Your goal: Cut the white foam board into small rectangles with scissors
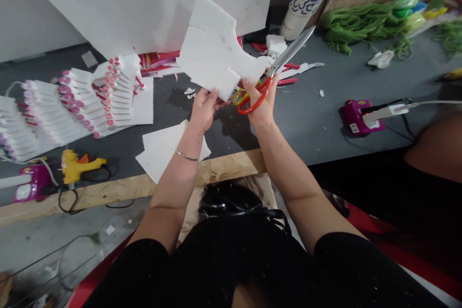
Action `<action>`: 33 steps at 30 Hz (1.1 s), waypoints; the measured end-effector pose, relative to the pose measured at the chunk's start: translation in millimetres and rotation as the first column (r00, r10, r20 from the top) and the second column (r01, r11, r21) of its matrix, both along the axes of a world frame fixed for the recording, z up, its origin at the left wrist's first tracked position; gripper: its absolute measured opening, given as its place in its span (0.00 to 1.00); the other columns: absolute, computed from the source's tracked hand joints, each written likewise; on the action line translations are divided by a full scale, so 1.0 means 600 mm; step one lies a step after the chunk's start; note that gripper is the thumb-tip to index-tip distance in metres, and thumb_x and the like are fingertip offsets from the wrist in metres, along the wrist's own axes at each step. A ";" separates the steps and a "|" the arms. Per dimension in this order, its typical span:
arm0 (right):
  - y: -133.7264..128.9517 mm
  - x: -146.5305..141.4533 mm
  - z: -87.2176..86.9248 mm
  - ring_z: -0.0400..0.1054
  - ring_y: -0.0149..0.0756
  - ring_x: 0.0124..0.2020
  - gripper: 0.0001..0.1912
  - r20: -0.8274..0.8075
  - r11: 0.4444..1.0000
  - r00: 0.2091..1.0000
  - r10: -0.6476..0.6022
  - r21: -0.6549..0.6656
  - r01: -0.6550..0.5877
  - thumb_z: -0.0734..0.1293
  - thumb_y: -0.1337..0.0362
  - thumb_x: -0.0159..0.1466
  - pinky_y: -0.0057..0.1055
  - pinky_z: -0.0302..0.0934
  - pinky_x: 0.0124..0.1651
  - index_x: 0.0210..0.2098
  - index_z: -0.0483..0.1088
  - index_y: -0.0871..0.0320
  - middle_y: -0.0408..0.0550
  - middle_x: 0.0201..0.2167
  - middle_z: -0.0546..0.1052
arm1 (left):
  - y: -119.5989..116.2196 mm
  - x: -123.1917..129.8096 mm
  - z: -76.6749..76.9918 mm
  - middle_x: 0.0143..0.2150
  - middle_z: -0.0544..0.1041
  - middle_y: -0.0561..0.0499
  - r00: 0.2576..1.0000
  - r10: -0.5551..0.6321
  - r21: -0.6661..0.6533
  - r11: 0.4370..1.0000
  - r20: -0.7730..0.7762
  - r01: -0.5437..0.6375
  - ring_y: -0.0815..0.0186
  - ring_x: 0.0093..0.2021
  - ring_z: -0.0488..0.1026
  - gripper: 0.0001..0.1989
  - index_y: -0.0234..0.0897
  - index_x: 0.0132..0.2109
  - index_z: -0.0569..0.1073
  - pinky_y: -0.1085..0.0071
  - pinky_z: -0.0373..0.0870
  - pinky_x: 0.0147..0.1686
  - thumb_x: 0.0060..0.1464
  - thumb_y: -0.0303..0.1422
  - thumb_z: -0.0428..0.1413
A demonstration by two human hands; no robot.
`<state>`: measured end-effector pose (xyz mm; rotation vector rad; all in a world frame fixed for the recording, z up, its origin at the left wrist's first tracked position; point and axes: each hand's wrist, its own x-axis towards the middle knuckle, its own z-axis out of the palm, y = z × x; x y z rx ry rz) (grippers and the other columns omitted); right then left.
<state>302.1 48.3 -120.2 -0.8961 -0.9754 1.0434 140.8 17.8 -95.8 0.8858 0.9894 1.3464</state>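
My left hand (206,108) pinches a large white foam sheet (207,43) with a curved cut-out along its right side. A small white square piece (228,84) lies against the sheet's lower edge, under my left thumb. Hooked in my right hand (260,103) is a pair of scissors (269,76) with one orange and one yellow handle loop. The blades point up and to the right, away from the sheet. My right fingertips are close to the square piece; whether they touch it, I cannot tell. More white sheets (162,149) lie on the table below my left hand.
Rows of white sticks with pink tips (77,101) lie at left, near a yellow glue gun (79,166). A purple power socket (361,118) stands at right, beside another person's arm (436,149). Green yarn (361,24) and a white bottle (306,0) are at the back.
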 end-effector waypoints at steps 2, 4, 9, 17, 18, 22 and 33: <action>0.000 -0.001 -0.003 0.82 0.40 0.42 0.38 -0.006 0.999 1.000 -0.031 0.037 0.031 0.77 0.41 0.62 0.40 0.81 0.38 0.64 0.58 0.35 0.44 0.48 0.77 | 0.000 0.000 0.000 0.49 0.86 0.41 1.000 0.015 0.004 1.000 -0.014 -0.015 0.47 0.63 0.82 0.18 0.40 0.46 0.74 0.48 0.81 0.62 0.62 0.46 0.69; 0.000 -0.003 -0.008 0.82 0.41 0.45 0.36 0.008 0.995 0.997 -0.071 0.077 0.070 0.76 0.41 0.63 0.41 0.82 0.39 0.63 0.58 0.36 0.44 0.49 0.76 | 0.001 0.000 0.001 0.50 0.86 0.41 0.999 0.029 0.016 0.999 -0.022 -0.029 0.46 0.63 0.82 0.19 0.40 0.48 0.75 0.48 0.81 0.62 0.61 0.47 0.70; -0.001 -0.007 -0.018 0.82 0.42 0.46 0.36 0.064 0.982 0.983 -0.171 0.088 0.165 0.76 0.40 0.64 0.41 0.82 0.39 0.62 0.57 0.38 0.46 0.51 0.74 | 0.002 -0.003 -0.003 0.51 0.86 0.43 0.997 0.052 0.061 0.997 -0.049 -0.049 0.47 0.62 0.83 0.25 0.42 0.51 0.76 0.50 0.82 0.60 0.57 0.53 0.72; -0.014 -0.018 -0.005 0.83 0.43 0.46 0.38 0.045 0.997 0.997 -0.065 -0.042 0.066 0.74 0.35 0.66 0.46 0.83 0.42 0.65 0.55 0.38 0.46 0.50 0.76 | 0.012 -0.016 -0.014 0.58 0.84 0.44 0.995 0.079 0.135 0.988 -0.057 -0.071 0.48 0.60 0.83 0.34 0.45 0.55 0.76 0.49 0.82 0.59 0.48 0.56 0.75; -0.017 -0.021 -0.002 0.83 0.44 0.46 0.38 0.031 0.996 0.998 -0.055 -0.063 0.057 0.74 0.35 0.65 0.46 0.84 0.43 0.64 0.55 0.39 0.46 0.51 0.76 | 0.012 -0.016 -0.015 0.58 0.84 0.44 0.995 0.079 0.138 0.988 -0.059 -0.070 0.48 0.60 0.82 0.35 0.45 0.55 0.76 0.49 0.82 0.59 0.47 0.57 0.76; -0.022 -0.031 0.005 0.82 0.46 0.51 0.41 -0.013 0.996 0.998 -0.058 -0.067 0.057 0.78 0.37 0.61 0.46 0.83 0.45 0.62 0.55 0.41 0.47 0.53 0.76 | 0.011 -0.008 -0.014 0.57 0.84 0.44 0.996 0.080 0.123 0.990 -0.045 -0.074 0.46 0.62 0.81 0.37 0.45 0.53 0.75 0.47 0.82 0.60 0.43 0.57 0.77; -0.013 -0.018 -0.005 0.82 0.42 0.42 0.37 0.073 0.998 0.997 -0.008 -0.059 0.012 0.77 0.37 0.62 0.42 0.81 0.39 0.60 0.58 0.39 0.45 0.48 0.77 | -0.003 0.009 0.013 0.55 0.85 0.43 0.997 0.081 -0.015 0.997 -0.009 -0.081 0.47 0.70 0.76 0.19 0.44 0.55 0.76 0.50 0.80 0.63 0.63 0.46 0.68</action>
